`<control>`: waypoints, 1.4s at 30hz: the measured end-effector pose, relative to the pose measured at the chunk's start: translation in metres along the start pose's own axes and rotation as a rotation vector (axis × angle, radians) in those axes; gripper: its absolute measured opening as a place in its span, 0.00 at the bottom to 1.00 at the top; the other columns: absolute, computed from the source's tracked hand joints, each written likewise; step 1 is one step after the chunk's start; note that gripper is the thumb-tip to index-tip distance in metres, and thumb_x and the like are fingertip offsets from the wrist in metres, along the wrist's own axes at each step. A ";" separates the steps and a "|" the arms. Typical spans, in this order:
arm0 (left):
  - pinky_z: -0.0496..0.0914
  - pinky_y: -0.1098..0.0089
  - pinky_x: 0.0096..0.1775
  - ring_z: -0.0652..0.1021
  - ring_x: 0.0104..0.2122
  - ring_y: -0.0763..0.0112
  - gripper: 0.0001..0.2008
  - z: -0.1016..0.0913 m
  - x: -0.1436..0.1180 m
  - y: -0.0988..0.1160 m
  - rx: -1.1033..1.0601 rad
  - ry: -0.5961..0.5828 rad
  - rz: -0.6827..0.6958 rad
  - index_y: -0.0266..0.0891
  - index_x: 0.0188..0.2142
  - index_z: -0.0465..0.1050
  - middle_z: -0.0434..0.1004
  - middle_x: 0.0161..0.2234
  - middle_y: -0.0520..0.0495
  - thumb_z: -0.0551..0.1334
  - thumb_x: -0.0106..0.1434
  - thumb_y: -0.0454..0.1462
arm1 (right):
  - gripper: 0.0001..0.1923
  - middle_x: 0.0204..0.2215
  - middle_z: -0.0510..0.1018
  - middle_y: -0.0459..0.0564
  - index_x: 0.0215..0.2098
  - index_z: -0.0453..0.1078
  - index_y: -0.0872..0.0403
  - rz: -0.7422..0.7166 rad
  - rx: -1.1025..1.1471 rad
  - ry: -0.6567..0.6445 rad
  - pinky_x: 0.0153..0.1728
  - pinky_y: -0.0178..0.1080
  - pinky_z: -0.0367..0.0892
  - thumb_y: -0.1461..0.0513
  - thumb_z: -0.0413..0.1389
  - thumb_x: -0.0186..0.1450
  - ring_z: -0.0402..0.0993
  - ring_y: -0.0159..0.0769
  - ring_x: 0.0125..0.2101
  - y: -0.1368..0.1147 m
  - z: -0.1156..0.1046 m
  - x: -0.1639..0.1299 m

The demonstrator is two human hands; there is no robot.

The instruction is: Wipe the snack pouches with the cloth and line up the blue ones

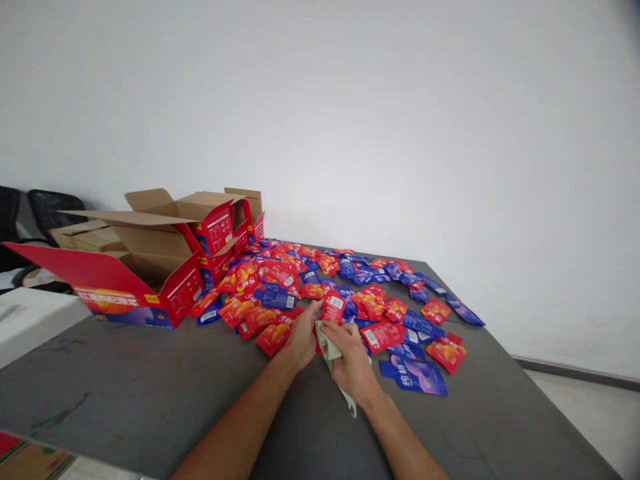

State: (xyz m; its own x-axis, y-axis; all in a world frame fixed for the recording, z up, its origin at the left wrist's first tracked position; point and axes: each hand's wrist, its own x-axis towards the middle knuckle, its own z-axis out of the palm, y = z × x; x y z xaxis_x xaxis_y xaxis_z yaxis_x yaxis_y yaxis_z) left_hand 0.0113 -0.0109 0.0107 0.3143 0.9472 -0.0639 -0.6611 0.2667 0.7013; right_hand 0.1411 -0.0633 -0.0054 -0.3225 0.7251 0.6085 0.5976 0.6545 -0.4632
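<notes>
My left hand (303, 335) is closed on a red pouch (333, 308), held up over the table with its white barcode label facing me. In my right hand (351, 357) is a bunched pale green cloth (327, 347), pressed against the lower part of that pouch; a tail of the cloth hangs below the fingers. Just beyond both hands lies a loose spread of red and blue pouches. Nearest on the right are a blue pouch (415, 375) and a red pouch (447, 353); to the left of my hands is a red-orange pouch (274, 338).
Open red-and-blue cardboard boxes (185, 293) stand at the left, flaps spread, with more boxes behind. A white box (40, 323) sits at the left table edge, near black chairs (55, 203). The dark grey table (150, 393) reaches a white wall (350, 120).
</notes>
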 end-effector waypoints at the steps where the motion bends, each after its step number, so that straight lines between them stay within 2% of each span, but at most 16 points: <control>1: 0.75 0.64 0.40 0.81 0.36 0.59 0.21 0.001 -0.001 0.000 0.009 -0.009 -0.016 0.33 0.46 0.76 0.82 0.36 0.40 0.61 0.63 0.48 | 0.35 0.58 0.73 0.50 0.60 0.68 0.45 0.017 -0.020 0.019 0.47 0.48 0.68 0.75 0.49 0.58 0.71 0.43 0.47 0.001 -0.001 0.000; 6: 0.74 0.63 0.44 0.81 0.41 0.59 0.17 0.005 -0.008 -0.009 0.060 0.024 -0.080 0.35 0.44 0.77 0.82 0.39 0.39 0.62 0.63 0.46 | 0.30 0.59 0.72 0.52 0.61 0.68 0.47 0.137 -0.173 0.246 0.49 0.52 0.66 0.72 0.48 0.63 0.69 0.46 0.50 0.017 -0.012 0.002; 8: 0.74 0.63 0.44 0.81 0.41 0.59 0.17 0.008 -0.010 -0.011 0.062 0.011 -0.100 0.36 0.45 0.77 0.82 0.40 0.39 0.62 0.63 0.46 | 0.29 0.59 0.72 0.52 0.60 0.68 0.48 0.138 -0.216 0.272 0.50 0.53 0.65 0.71 0.48 0.64 0.68 0.46 0.50 0.023 -0.015 0.002; 11: 0.74 0.63 0.43 0.81 0.41 0.58 0.17 0.009 -0.008 -0.011 0.052 0.002 -0.104 0.36 0.43 0.78 0.82 0.37 0.40 0.62 0.63 0.46 | 0.31 0.59 0.72 0.50 0.59 0.69 0.46 0.119 -0.210 0.220 0.48 0.53 0.66 0.72 0.49 0.61 0.68 0.46 0.48 0.024 -0.013 0.001; 15: 0.74 0.65 0.41 0.81 0.39 0.59 0.18 -0.001 -0.001 -0.007 0.076 0.003 -0.032 0.34 0.43 0.78 0.82 0.36 0.40 0.64 0.61 0.45 | 0.35 0.56 0.75 0.45 0.58 0.71 0.41 0.042 -0.173 0.046 0.42 0.48 0.69 0.74 0.52 0.56 0.69 0.44 0.42 0.009 -0.006 0.001; 19: 0.72 0.66 0.43 0.80 0.40 0.61 0.20 -0.013 0.004 -0.006 0.229 0.055 0.095 0.35 0.48 0.78 0.82 0.42 0.41 0.67 0.57 0.40 | 0.39 0.54 0.77 0.42 0.54 0.73 0.41 -0.011 -0.132 -0.072 0.40 0.43 0.68 0.77 0.50 0.50 0.69 0.41 0.40 -0.005 -0.006 0.001; 23: 0.69 0.66 0.48 0.78 0.46 0.62 0.21 -0.018 0.007 -0.002 0.408 0.170 0.195 0.40 0.50 0.78 0.79 0.50 0.43 0.67 0.56 0.38 | 0.39 0.54 0.77 0.43 0.55 0.73 0.44 0.073 -0.129 -0.022 0.40 0.44 0.67 0.77 0.49 0.49 0.70 0.42 0.41 0.002 -0.009 0.001; 26: 0.68 0.63 0.51 0.77 0.49 0.60 0.23 -0.021 0.008 0.008 0.497 0.162 0.256 0.43 0.53 0.76 0.78 0.51 0.44 0.66 0.57 0.38 | 0.34 0.53 0.78 0.45 0.53 0.75 0.45 0.161 -0.165 0.067 0.40 0.44 0.67 0.76 0.49 0.53 0.71 0.43 0.42 0.019 -0.011 -0.002; 29: 0.63 0.59 0.56 0.74 0.53 0.57 0.23 -0.030 0.009 0.019 0.746 0.191 0.395 0.45 0.51 0.77 0.77 0.52 0.43 0.66 0.55 0.34 | 0.30 0.51 0.79 0.47 0.51 0.76 0.47 0.220 -0.201 0.140 0.42 0.46 0.68 0.74 0.51 0.55 0.72 0.45 0.42 0.037 -0.010 -0.005; 31: 0.56 0.54 0.60 0.69 0.57 0.52 0.22 -0.039 0.008 0.023 1.034 0.289 0.493 0.46 0.48 0.79 0.75 0.54 0.42 0.66 0.52 0.30 | 0.29 0.50 0.79 0.48 0.51 0.76 0.48 0.250 -0.220 0.164 0.42 0.47 0.69 0.74 0.51 0.56 0.72 0.45 0.41 0.045 -0.009 -0.007; 33: 0.50 0.46 0.60 0.64 0.59 0.45 0.21 -0.049 0.006 0.022 1.323 0.390 0.494 0.46 0.44 0.81 0.71 0.57 0.39 0.64 0.51 0.27 | 0.29 0.50 0.79 0.48 0.50 0.77 0.48 0.272 -0.235 0.181 0.42 0.46 0.70 0.74 0.51 0.55 0.71 0.44 0.39 0.050 -0.009 -0.008; 35: 0.46 0.40 0.58 0.60 0.60 0.38 0.20 -0.056 0.005 0.018 1.544 0.439 0.426 0.44 0.41 0.81 0.69 0.57 0.36 0.63 0.50 0.26 | 0.29 0.49 0.80 0.48 0.50 0.77 0.49 0.282 -0.249 0.207 0.41 0.46 0.70 0.74 0.52 0.54 0.70 0.44 0.37 0.052 -0.009 -0.009; 38: 0.44 0.37 0.57 0.54 0.62 0.33 0.14 -0.056 0.005 0.010 1.712 0.446 0.397 0.41 0.37 0.80 0.68 0.57 0.32 0.62 0.52 0.27 | 0.29 0.47 0.81 0.48 0.49 0.77 0.49 0.295 -0.272 0.231 0.39 0.45 0.70 0.74 0.51 0.53 0.69 0.43 0.35 0.052 -0.010 -0.009; 40: 0.45 0.39 0.58 0.54 0.63 0.36 0.10 -0.048 0.005 0.003 1.762 0.412 0.430 0.40 0.37 0.80 0.68 0.56 0.33 0.61 0.57 0.31 | 0.29 0.47 0.81 0.48 0.49 0.77 0.50 0.323 -0.288 0.222 0.39 0.44 0.70 0.73 0.51 0.53 0.69 0.43 0.34 0.050 -0.012 -0.009; 42: 0.50 0.44 0.59 0.57 0.62 0.41 0.10 -0.036 0.003 -0.006 1.802 0.325 0.445 0.39 0.38 0.80 0.69 0.56 0.35 0.59 0.62 0.36 | 0.29 0.48 0.80 0.48 0.50 0.77 0.50 0.379 -0.297 0.192 0.41 0.43 0.69 0.73 0.51 0.53 0.69 0.43 0.36 0.047 -0.015 -0.008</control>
State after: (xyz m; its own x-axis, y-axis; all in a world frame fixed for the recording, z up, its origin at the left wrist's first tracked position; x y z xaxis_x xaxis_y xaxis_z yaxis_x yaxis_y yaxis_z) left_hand -0.0083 -0.0030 -0.0189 0.0777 0.9353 0.3452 0.8313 -0.2519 0.4955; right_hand 0.1830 -0.0414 -0.0218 0.0804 0.8290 0.5535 0.8379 0.2445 -0.4880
